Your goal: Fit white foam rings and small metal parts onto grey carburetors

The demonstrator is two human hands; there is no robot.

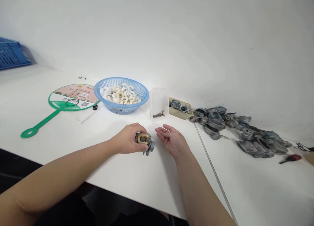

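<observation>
A grey metal housing with a short round spout (151,146) is positioned above the near part of the white tabletop (110,173), roughly mid-view. A cream-coloured, curved plastic piece (141,138) is seated in its upward-facing opening, with small brass-toned details at its centre; these are too small to identify.

The left hand (127,139) grips the housing from its left side, thumb along the near edge and fingers around the far side. The right hand (173,141) is open, palm partly upturned and fingers loosely bent, just to the right of the housing and apart from it.

Beyond the hands stands a translucent, rectangular plastic container (159,97), with thin, brownish metal pins (159,114) lying at its bottom. Directly left is a round, blue, perforated plastic basket (121,109) holding many cream-white ring-shaped pieces (124,94). To the container's right, a shallow beige box (181,114) holds grey metal parts (175,104). Further right, a long heap of grey metal castings (215,124) lies along the wall.

On the left, a green-handled, pink-and-white printed fan (73,92) lies flat beside the basket. A blue slatted plastic crate (12,54) occupies the far left corner.
</observation>
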